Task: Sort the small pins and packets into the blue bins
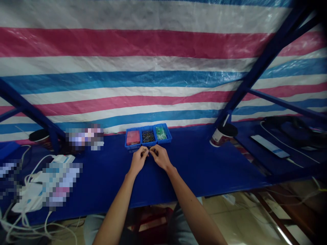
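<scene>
My left hand [139, 159] and my right hand [160, 156] meet fingertip to fingertip over the blue tabletop, just in front of three small blue bins. Both are closed in a pinch, and whatever lies between the fingers is too small to make out. The left bin holds flat pink pieces [133, 137]. Dark metal screw-like pieces [148, 136] fill the middle bin. In the right bin are green pieces with clear plastic [161, 133].
White power strips [33, 190] with tangled cables lie at the left. A lidded cup [221, 135] with a straw stands at the right by the blue frame post. Beyond it rests a phone [270, 146] on a cable. A striped tarpaulin [143, 44] hangs behind the table.
</scene>
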`<control>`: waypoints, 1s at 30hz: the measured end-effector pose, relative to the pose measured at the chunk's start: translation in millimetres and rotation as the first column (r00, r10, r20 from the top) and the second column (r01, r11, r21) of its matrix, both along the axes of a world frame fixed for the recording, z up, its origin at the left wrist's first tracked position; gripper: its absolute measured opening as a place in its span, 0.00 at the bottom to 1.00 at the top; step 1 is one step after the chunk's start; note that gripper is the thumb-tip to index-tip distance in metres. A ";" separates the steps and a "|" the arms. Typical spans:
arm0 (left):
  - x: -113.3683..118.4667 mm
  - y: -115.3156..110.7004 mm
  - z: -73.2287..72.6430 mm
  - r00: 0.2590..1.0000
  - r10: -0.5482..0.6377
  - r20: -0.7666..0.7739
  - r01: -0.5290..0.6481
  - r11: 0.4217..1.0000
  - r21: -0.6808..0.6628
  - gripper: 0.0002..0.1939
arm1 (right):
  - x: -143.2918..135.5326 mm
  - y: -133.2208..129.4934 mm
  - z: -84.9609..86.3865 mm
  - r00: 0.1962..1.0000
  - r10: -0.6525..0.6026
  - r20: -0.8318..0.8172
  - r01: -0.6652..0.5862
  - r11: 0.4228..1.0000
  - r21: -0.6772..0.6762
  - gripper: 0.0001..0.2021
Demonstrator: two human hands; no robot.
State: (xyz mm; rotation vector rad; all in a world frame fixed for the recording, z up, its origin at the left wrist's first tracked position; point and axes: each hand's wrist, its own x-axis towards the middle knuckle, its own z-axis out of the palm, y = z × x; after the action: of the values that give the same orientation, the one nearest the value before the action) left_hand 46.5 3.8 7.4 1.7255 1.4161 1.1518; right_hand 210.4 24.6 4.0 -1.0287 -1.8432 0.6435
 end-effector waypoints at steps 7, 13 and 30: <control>0.5 -0.3 1.5 1.000 -0.008 0.010 0.008 1.000 0.018 0.12 | 0.2 -0.2 -0.3 1.000 0.006 0.011 -0.006 1.000 -0.002 0.05; 0.3 0.3 0.9 1.000 -0.017 0.014 0.016 1.000 0.014 0.12 | 0.6 0.1 -0.5 1.000 0.010 0.005 -0.010 1.000 -0.005 0.05; -0.6 -0.2 0.4 1.000 -0.011 -0.009 0.011 1.000 0.012 0.17 | 1.3 -1.6 2.4 1.000 0.020 0.001 -0.020 1.000 -0.002 0.06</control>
State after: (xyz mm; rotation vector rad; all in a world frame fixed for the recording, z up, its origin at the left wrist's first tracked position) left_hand 45.9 3.6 7.9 1.7471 1.4059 1.1506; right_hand 211.7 23.0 6.4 -1.0133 -1.8565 0.6571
